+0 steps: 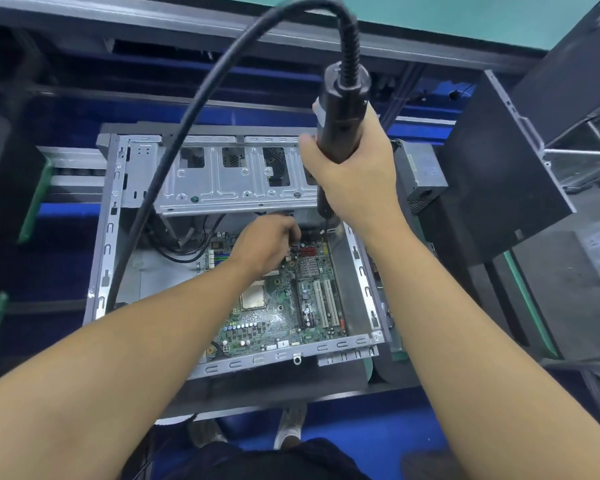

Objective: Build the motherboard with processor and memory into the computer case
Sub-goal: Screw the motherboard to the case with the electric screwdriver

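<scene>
One computer case [357, 271] lay on its side on the bench [274, 393], open at the top. It was bare grey sheet metal with little stamped tabs all along the rim. Inside sat one motherboard [274, 317], green and crammed with tiny parts, flat on the case floor towards the right side.

On the board I counted:
- one processor [253, 296], square with a dull silver lid, roughly mid-board
- two long white slots [326, 303] side by side
- one black slot [303, 306] just left of them
- one small finned silver heatsink [308, 266]
- one red block [307, 251] just beyond the heatsink

Across the far half of the case ran one drive cage [229, 181], shiny pressed steel with at least three squarish cut-outs. A few thin black wires [181, 252] looped in the left part of the case, beside the board.

Two hands were in there. The right hand [354, 181] was wrapped tight round one electric screwdriver [340, 112], a fat black barrel held upright with its tip down at the board's far right corner. One thick black cable [187, 133] came out of its top and arced over to the left. The left hand [267, 244] was down on the far part of the board near that tip, fingers curled under. Couldn't tell if it pinched anything.

Outside the case on the right stood one boxy grey power supply [421, 171] and one flat black panel [499, 174]. Two shoes [291, 427] showed on the blue floor below the bench edge.
</scene>
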{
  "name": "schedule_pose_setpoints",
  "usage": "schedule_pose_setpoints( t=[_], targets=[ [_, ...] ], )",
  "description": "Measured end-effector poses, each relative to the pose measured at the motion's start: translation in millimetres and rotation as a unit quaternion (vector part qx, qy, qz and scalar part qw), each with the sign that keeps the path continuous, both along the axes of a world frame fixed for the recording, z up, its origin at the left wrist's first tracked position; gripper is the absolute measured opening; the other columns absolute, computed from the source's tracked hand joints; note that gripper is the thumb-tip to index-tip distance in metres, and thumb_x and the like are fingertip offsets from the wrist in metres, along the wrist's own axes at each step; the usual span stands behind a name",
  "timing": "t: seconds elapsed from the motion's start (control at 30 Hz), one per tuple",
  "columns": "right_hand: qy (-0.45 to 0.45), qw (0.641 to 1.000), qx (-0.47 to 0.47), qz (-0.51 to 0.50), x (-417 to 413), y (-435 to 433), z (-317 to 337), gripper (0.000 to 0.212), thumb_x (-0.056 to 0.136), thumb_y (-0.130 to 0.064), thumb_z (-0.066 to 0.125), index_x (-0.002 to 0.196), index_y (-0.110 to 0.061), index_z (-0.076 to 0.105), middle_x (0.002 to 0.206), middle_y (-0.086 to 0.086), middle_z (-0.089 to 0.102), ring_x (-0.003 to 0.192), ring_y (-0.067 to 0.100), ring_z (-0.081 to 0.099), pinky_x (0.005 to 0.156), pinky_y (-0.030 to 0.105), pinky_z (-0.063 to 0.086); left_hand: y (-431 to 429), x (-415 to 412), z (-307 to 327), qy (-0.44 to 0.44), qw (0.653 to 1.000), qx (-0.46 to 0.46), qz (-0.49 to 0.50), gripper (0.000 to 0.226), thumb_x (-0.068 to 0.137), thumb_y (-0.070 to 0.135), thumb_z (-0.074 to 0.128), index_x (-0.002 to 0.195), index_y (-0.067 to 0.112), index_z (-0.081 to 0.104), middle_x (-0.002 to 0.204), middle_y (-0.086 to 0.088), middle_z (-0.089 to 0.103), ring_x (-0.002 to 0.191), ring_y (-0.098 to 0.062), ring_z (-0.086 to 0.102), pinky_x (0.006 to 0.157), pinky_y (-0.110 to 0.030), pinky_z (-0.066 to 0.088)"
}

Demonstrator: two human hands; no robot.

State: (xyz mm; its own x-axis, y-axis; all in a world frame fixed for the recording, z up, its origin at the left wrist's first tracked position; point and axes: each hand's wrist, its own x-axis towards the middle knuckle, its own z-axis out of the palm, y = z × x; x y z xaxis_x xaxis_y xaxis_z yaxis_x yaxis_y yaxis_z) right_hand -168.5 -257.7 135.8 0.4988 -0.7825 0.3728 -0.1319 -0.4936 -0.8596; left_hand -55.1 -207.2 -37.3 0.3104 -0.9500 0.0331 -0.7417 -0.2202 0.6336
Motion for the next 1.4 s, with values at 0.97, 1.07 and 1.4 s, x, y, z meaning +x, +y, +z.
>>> schedule_pose_setpoints(
  t=[0.97,1.07,1.4],
  targets=[
    [0.028,0.997,0.06,-0.05,-212,-90,-14,0.024,0.086,-0.023,0.074,0.102,-0.017,0.057,0.083,0.003,0.06,0.078,0.02,0.054,0.075,0.032,0.049,-117,-216,19,-0.24,0.873,0.267,-0.329,0.022,0.091,0.015,0.055,0.1,0.028,0.07,0.114,0.003,0.066,0.105,-0.02,0.062,0.086,-0.033,0.049],
    [0.015,0.995,0.086,-0.05,-226,-98,-30,0.027,0.085,-0.025,0.075,0.103,-0.016,0.058,0.085,0.003,0.061,0.079,0.022,0.055,0.074,0.029,0.05,-127,-225,-8,-0.317,0.85,0.266,-0.326,0.019,0.09,0.021,0.055,0.103,0.021,0.07,0.111,0.0,0.067,0.104,-0.022,0.063,0.087,-0.036,0.048],
    [-0.033,0.992,0.111,-0.052,-239,-112,-58,0.032,0.085,-0.023,0.075,0.111,-0.015,0.058,0.081,0.004,0.06,0.077,0.022,0.056,0.078,0.038,0.053,-130,-250,-68,-0.38,0.795,0.318,-0.351,0.014,0.085,0.032,0.067,0.083,0.027,0.054,0.106,0.004,0.068,0.107,-0.019,0.059,0.083,-0.033,0.025]
  ],
)
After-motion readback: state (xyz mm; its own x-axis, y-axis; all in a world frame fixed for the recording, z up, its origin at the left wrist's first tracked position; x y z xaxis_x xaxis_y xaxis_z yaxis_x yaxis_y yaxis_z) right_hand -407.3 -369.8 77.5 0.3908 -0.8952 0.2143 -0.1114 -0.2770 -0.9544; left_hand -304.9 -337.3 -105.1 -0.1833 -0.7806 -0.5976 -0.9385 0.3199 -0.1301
